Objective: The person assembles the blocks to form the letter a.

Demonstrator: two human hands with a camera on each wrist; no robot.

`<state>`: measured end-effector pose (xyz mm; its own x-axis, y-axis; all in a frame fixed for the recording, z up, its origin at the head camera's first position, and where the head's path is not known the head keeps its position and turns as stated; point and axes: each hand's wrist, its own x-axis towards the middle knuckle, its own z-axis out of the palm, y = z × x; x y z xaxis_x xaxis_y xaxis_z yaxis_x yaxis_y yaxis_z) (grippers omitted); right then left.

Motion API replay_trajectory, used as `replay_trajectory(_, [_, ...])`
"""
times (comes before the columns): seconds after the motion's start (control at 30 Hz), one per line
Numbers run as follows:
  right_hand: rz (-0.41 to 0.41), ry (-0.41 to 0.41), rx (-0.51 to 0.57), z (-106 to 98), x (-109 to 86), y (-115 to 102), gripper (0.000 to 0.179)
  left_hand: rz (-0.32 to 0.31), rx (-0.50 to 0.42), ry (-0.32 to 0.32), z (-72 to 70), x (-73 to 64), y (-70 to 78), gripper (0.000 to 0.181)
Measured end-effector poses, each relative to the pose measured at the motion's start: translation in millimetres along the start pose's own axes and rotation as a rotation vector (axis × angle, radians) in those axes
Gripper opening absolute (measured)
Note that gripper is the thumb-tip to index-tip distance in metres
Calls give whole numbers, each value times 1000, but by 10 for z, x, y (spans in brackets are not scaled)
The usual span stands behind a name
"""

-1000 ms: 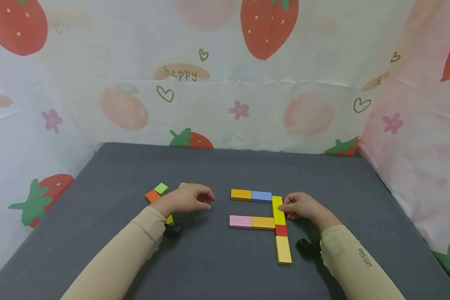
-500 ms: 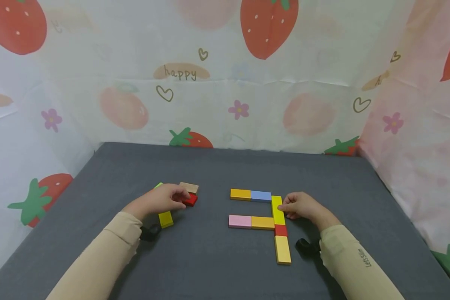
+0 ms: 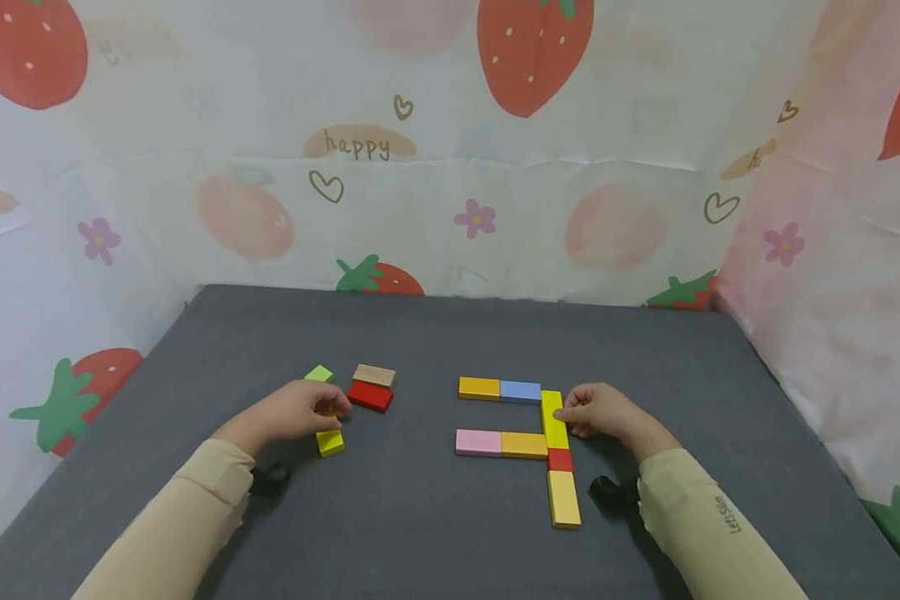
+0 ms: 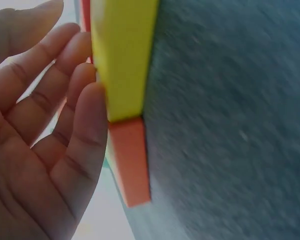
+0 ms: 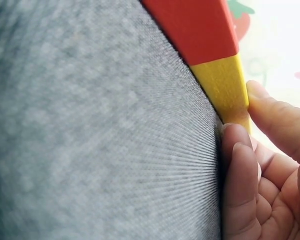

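Toward the left, my left hand (image 3: 292, 410) hovers over a small group of wooden blocks with its fingers loosely bent and nothing in them. A yellow block (image 3: 331, 442) and a light green block (image 3: 319, 373) show past it. The left wrist view has a yellow block (image 4: 124, 60) beside the fingertips and an orange block (image 4: 130, 162) adjoining it; whether the fingers touch is unclear. On the right, my right hand (image 3: 611, 415) pinches the edge of a long yellow block (image 3: 553, 429), thumb on top and fingers at its side. A red block (image 5: 205, 30) adjoins it.
Rows join the long yellow block: orange (image 3: 479, 388) and blue (image 3: 520, 392) above, pink (image 3: 478, 442) and orange (image 3: 524, 446) below. A pale yellow block (image 3: 564, 500) lies under the red one. Tan (image 3: 375, 375) and red (image 3: 371, 396) blocks sit between the hands.
My left hand has moved left, away from the middle and back over the left group, uncovering the tan and red blocks. The right hand stays on the long yellow block.
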<state>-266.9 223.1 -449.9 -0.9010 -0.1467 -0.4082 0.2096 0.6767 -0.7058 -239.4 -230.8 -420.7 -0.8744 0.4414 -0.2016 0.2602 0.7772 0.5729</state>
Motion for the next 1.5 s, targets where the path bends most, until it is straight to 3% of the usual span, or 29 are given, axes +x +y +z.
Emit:
replay_trajectory(0.1, [0, -5, 2, 2, -6, 11, 24, -1, 3, -4, -10, -32, -26, 18])
replay_trajectory(0.5, [-9, 7, -5, -5, -27, -17, 23, 97, 55, -41, -30, -93, -165, 31])
replay_trajectory(0.83, [-12, 4, -5, 4, -30, -31, 23, 111, 13, -55, -34, -109, -191, 36])
replay_trajectory(1.1, [-15, 7, 2, 6, -29, -22, 23, 115, 72, 4, -16, -79, -142, 31])
replay_trajectory(1.23, [-14, 7, 0, 6, -26, -20, 23, 113, 101, 1, -12, -55, -138, 31])
replay_trajectory(1.5, [-13, 11, -5, 5, -16, -20, 22, 169, 224, -9, -20, -29, -116, 26])
